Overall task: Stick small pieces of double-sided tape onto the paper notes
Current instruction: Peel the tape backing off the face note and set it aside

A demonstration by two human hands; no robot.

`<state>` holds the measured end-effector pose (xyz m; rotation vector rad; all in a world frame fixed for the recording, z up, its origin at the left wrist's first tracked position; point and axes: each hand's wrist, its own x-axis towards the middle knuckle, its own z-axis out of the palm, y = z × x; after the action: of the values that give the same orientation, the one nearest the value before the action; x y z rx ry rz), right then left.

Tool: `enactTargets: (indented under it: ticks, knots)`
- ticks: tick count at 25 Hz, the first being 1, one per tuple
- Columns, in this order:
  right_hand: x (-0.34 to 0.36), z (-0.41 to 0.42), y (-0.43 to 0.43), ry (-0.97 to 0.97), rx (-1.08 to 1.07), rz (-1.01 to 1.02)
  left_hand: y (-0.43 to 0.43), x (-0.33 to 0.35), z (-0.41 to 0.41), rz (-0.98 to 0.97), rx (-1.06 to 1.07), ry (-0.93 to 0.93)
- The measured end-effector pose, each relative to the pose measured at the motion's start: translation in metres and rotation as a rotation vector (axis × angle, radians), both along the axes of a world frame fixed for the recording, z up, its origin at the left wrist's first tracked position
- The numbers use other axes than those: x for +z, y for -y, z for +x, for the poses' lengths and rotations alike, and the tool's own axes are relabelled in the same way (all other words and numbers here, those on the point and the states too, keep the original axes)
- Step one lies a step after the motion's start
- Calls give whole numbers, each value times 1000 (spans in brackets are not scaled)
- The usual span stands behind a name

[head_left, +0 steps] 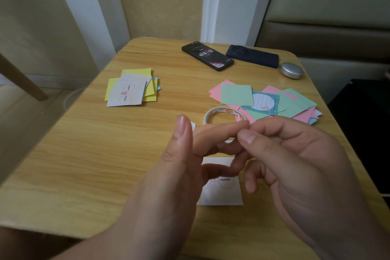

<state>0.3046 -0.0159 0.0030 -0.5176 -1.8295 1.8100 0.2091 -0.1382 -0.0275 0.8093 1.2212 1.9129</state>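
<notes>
Your left hand [168, 164] and right hand [295, 154] touched fingertips (anything held, unclear), one tape roll [211, 113] centre, one yellow pile [113, 91] left, one pink-green pile [236, 94] right.

Vantage: we look from head height, forward and down across the table [84, 154].
Nearness: our left hand [168, 164] and right hand [306, 164] sit close under the lens.
Beyond the grip: table's far edge, wall [158, 2].

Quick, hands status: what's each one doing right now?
Left hand: thumb and forefinger pinch a small white scrap, probably tape.
Right hand: fingers curled, pinching at the left forefinger's tip; what it holds cannot be told.
</notes>
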Motion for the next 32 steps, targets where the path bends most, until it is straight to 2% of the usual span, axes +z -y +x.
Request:
enactTargets:
  ticks: [32]
  knots:
    - [1, -1, -5, -21, 40, -18, 1, 1, -2, -3, 11, -29]
